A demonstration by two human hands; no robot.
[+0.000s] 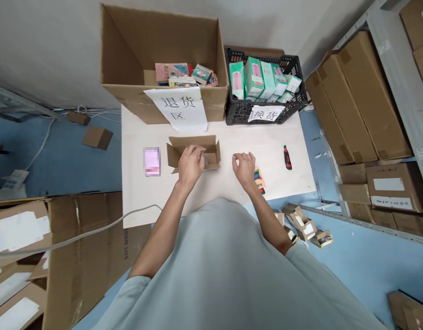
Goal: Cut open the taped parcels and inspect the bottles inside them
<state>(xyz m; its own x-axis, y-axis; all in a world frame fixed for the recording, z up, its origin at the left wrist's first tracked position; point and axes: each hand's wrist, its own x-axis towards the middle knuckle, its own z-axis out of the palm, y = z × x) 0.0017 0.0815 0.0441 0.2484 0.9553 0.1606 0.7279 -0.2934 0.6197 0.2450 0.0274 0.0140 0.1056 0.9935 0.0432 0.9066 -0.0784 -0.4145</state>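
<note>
A small cardboard box (211, 158) stands on the table with its flaps spread. My left hand (192, 164) is over its near left side, fingers curled and reaching inside the opening. A small greyish patch shows beside these fingertips; what they grip, if anything, I cannot make out. To the right of the box, my right hand (244, 168) hovers with loosely bent fingers, thumb and fingertips apart, nothing between them. Partly hidden by the right wrist is a colourful packet (259, 178). A pink, pixelated item (152, 161) lies left of the box.
A large carton (129, 98) with small boxes inside and a black crate (237, 112) of green-and-white boxes line the back of the white table (139, 197). A red-and-black utility knife (287, 157) lies at right. A grey cable (104, 225) crosses the left edge.
</note>
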